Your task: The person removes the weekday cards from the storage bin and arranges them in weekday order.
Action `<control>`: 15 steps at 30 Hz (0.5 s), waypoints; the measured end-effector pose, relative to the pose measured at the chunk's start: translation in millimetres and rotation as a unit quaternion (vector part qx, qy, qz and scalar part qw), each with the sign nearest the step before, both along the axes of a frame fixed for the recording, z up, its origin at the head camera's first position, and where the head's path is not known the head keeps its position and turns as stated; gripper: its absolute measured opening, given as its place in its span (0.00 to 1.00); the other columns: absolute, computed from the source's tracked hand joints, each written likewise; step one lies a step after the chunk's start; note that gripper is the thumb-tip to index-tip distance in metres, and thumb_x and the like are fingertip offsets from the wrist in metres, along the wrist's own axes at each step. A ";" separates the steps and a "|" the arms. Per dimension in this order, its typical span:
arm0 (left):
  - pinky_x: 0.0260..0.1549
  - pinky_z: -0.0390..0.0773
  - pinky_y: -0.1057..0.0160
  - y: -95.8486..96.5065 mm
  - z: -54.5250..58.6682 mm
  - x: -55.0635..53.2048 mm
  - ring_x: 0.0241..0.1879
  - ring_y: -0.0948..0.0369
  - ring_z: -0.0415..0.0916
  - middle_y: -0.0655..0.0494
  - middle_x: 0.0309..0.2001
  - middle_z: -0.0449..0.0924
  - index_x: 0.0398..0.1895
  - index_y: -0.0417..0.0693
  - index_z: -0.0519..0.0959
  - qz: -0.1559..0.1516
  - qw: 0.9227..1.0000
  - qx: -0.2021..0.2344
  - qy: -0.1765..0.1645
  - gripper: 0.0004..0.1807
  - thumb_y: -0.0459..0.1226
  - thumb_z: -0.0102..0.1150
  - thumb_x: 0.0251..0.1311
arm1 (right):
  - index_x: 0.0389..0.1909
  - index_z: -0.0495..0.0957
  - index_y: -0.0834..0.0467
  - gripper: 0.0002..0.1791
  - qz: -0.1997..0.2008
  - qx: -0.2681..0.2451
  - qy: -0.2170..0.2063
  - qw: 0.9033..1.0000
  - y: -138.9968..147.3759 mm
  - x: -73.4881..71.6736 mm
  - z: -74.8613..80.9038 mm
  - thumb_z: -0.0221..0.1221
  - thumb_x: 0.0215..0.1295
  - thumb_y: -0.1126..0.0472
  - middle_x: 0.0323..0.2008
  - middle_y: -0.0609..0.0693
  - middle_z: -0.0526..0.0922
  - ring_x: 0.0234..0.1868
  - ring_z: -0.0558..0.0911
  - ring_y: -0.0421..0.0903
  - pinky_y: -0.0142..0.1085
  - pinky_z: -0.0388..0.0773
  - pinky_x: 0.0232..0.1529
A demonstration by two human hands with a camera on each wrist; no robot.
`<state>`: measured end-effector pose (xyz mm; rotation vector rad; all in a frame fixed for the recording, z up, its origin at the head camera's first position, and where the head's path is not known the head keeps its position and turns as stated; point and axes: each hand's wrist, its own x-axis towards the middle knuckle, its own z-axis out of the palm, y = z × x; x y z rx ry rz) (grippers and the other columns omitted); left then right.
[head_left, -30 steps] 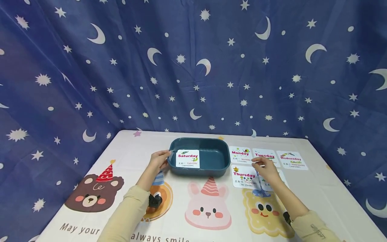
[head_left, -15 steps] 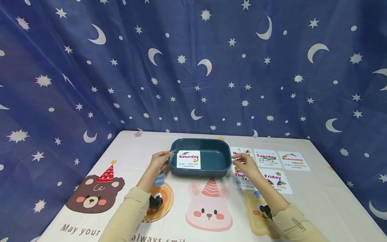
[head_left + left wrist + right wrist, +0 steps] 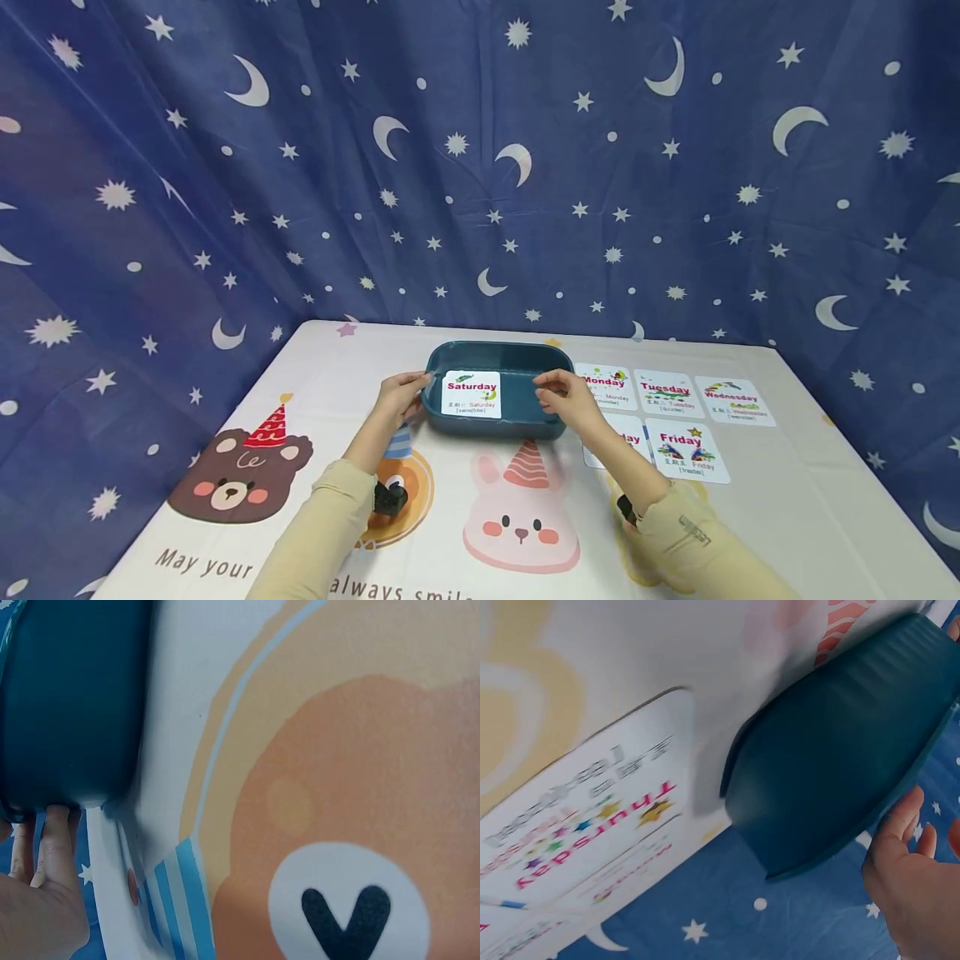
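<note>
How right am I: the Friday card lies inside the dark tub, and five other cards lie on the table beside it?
Wrong card: the head view shows the Saturday card inside the dark tub. Five other cards do lie on the table beside it.

I note a blue moon-and-star curtain [image 3: 480, 225] hanging in soft folds at far, left and right. Before me: pale tablecloth [image 3: 810, 500], brown bear print [image 3: 232, 475] left, pink rabbit print [image 3: 521, 510] near middle.
</note>
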<state>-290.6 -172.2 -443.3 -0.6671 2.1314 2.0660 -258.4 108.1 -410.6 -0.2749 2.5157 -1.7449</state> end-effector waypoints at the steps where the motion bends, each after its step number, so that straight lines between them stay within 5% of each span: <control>1: 0.27 0.74 0.75 -0.2 0.1 0.3 0.42 0.60 0.75 0.46 0.56 0.74 0.58 0.40 0.74 0.000 1.000 -0.001 0.000 0.21 0.39 0.58 0.63 | 0.47 0.73 0.72 0.12 0.002 0.005 0.003 1.000 -3.8 -2.6 -0.9 0.54 0.65 0.70 0.38 0.61 0.79 0.31 0.80 0.41 0.38 0.82 0.39; 7: 0.27 0.74 0.75 -1.1 0.0 2.3 0.38 0.63 0.75 0.47 0.55 0.75 0.58 0.41 0.74 0.002 1.000 -0.009 0.000 0.21 0.39 0.58 0.63 | 0.48 0.74 0.71 0.13 0.006 0.034 -0.025 0.999 -25.0 -17.3 -4.7 0.55 0.64 0.69 0.36 0.60 0.79 0.39 0.80 0.61 0.40 0.82 0.39; 15: 0.27 0.74 0.74 -0.9 -0.9 -0.4 0.39 0.62 0.74 0.47 0.55 0.75 0.57 0.41 0.74 0.001 1.000 0.001 0.001 0.21 0.39 0.58 0.63 | 0.52 0.72 0.70 0.16 0.019 0.059 -0.090 0.994 -41.1 -29.8 -11.4 0.54 0.65 0.68 0.42 0.62 0.78 0.43 0.80 0.60 0.43 0.80 0.41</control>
